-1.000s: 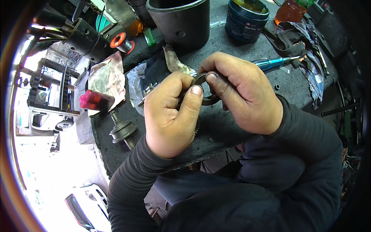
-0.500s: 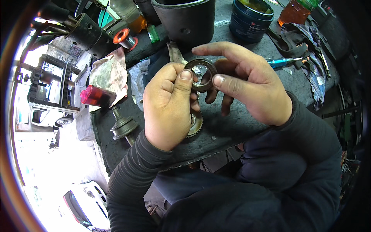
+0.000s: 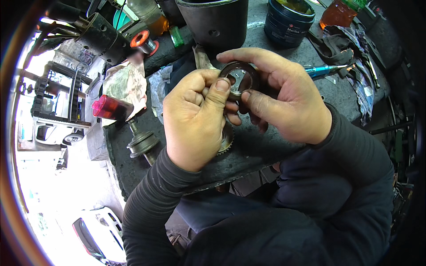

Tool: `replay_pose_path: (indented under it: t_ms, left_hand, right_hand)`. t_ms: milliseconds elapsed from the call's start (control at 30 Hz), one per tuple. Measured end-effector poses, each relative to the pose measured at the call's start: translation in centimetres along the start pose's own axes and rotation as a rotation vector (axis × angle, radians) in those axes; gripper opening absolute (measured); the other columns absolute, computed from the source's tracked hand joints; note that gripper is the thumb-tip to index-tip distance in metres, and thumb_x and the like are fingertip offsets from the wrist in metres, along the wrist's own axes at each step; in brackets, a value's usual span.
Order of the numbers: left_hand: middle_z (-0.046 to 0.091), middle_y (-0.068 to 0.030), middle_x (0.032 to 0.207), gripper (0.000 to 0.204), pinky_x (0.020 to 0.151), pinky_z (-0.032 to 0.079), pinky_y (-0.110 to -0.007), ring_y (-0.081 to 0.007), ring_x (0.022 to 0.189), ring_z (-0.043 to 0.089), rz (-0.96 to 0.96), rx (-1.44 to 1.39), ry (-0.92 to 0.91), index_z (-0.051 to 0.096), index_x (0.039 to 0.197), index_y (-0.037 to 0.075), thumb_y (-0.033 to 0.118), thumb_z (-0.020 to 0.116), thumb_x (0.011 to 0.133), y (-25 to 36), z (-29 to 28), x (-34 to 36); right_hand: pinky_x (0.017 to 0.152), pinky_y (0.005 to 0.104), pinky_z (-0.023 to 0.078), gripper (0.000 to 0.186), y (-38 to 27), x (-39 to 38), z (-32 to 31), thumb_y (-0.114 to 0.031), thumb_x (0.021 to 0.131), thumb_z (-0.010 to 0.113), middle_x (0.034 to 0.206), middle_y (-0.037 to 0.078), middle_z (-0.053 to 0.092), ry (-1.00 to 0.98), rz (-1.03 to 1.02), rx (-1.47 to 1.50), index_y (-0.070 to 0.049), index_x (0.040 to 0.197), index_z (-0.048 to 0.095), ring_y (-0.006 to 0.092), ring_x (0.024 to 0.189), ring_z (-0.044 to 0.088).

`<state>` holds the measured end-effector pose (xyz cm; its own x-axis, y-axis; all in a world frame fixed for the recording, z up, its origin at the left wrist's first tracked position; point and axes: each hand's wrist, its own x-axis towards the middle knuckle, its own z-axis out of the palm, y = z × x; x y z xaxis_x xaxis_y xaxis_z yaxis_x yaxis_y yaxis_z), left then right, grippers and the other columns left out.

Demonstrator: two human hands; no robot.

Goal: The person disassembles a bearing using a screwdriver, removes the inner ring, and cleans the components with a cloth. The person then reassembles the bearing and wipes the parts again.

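A dark, greasy metal ring (image 3: 234,66) is pinched in my left hand (image 3: 193,115), thumb on its left edge, fingers curled behind it. My right hand (image 3: 286,102) also holds the ring, thumb at its lower right and index finger stretched along above it. The ring's face is turned up toward me, its opening showing. A toothed gear (image 3: 225,144) lies below my hands, largely hidden by the left one. To the left, a stepped metal shaft (image 3: 143,144) rests on the dark bench (image 3: 239,157).
Behind are a black bucket (image 3: 213,20), grease tub (image 3: 288,26), orange jar (image 3: 335,15), solder spool (image 3: 144,43) and rags (image 3: 124,84). A red container (image 3: 113,107) is left. A blue tool (image 3: 319,70) lies right. A white car (image 3: 100,235) shows lower left.
The ring has tilted to show its face and risen slightly. My right fingers opened out from a tight curl, then the right thumb moved onto the ring's lower rim.
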<state>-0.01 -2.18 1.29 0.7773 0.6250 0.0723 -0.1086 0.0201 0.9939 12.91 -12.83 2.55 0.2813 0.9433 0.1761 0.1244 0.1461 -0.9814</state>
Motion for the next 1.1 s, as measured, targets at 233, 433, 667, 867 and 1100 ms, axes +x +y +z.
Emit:
replay_pose_path:
  t_ms: [233, 433, 667, 867, 1100]
  left_hand:
    - [0.066, -0.011, 0.075, 0.019, 0.046, 0.044, -0.016, -0.0097, 0.054, 0.062, -0.149, -0.06, -0.222, 0.059, 0.101, -0.005, 0.013, 0.056, 0.097, 0.8, -1.6, 1.2]
    - [0.065, -0.0092, 0.073, 0.015, 0.046, 0.043, -0.016, -0.009, 0.055, 0.062, -0.24, -0.039, -0.32, 0.058, 0.094, -0.003, 0.011, 0.055, 0.097, 1.3, -2.0, 1.3]
    - [0.061, -0.005, 0.069, 0.017, 0.046, 0.04, -0.016, -0.0087, 0.052, 0.059, -0.146, 0.105, -0.203, 0.056, 0.096, -0.001, 0.016, 0.054, 0.097, 0.7, -1.0, 0.3]
    - [0.06, -0.0038, 0.067, 0.016, 0.047, 0.04, -0.016, -0.0076, 0.05, 0.055, -0.101, 0.068, -0.086, 0.056, 0.094, -0.001, 0.015, 0.054, 0.096, 0.5, 0.0, -0.1]
    - [0.058, -0.003, 0.065, 0.015, 0.047, 0.04, -0.017, -0.007, 0.047, 0.051, -0.008, 0.036, -0.055, 0.055, 0.089, 0.0, 0.014, 0.054, 0.096, 0.1, 0.3, -0.6]
  right_hand:
    - [0.044, 0.0169, 0.044, 0.048, -0.1, 0.1, -1.0, -0.005, 0.086, 0.056, 0.077, 0.001, 0.059, -0.034, 0.074, 0.162, 0.001, 0.133, 0.047, 0.0035, 0.053, 0.055]
    - [0.046, 0.0161, 0.044, 0.049, 0.3, -0.1, -1.7, -0.01, 0.087, 0.06, 0.078, 0.0, 0.058, -0.077, 0.101, 0.174, 0.001, 0.133, 0.047, 0.003, 0.053, 0.054]
    - [0.052, 0.0161, 0.043, 0.051, 0.4, -0.3, -0.8, -0.001, 0.084, 0.053, 0.085, 0.001, 0.058, -0.041, -0.026, 0.018, 0.0, 0.134, 0.046, 0.0019, 0.059, 0.052]
    - [0.07, 0.0182, 0.042, 0.053, 1.7, 0.0, -0.4, 0.005, 0.079, 0.052, 0.097, 0.001, 0.055, 0.029, -0.219, -0.204, -0.002, 0.132, 0.049, 0.0032, 0.077, 0.049]
    - [0.074, 0.0191, 0.04, 0.049, 1.1, 0.1, 0.3, 0.002, 0.079, 0.057, 0.105, 0.001, 0.055, 0.017, -0.083, 0.092, 0.0, 0.128, 0.052, 0.0039, 0.08, 0.046]
